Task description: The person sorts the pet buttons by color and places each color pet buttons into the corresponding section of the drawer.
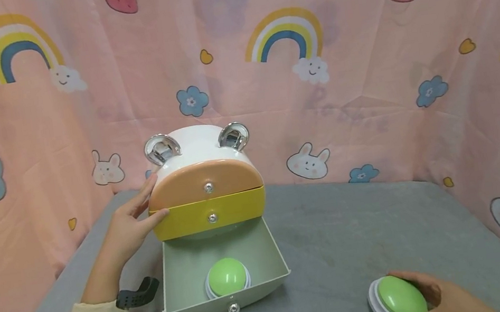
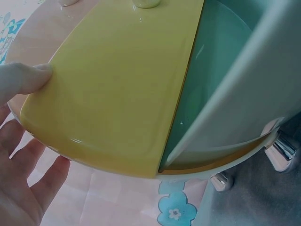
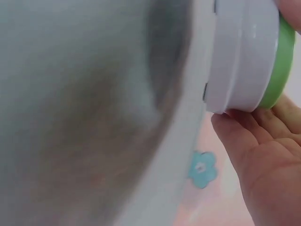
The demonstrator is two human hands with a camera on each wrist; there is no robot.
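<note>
A small chest of drawers (image 1: 198,147) with a white rounded body and two silvery ears stands left of centre. My left hand (image 1: 127,229) holds its left side, the thumb on the yellow drawer (image 2: 113,89) front and the other fingers round the edge. Above that is the closed orange drawer (image 1: 182,184). The pale green bottom drawer (image 1: 255,246) is pulled out, with a round green-and-white push button (image 1: 227,276) inside near its front. At the lower right, my right hand (image 1: 450,301) grips a second green push button (image 1: 400,297) by its sides, its white base tilted leftward.
Grey cloth covers the table (image 1: 338,234). A pink patterned curtain (image 1: 238,72) hangs behind and along both sides. A dark strap (image 1: 137,294) sits at my left wrist, beside the pulled-out drawer.
</note>
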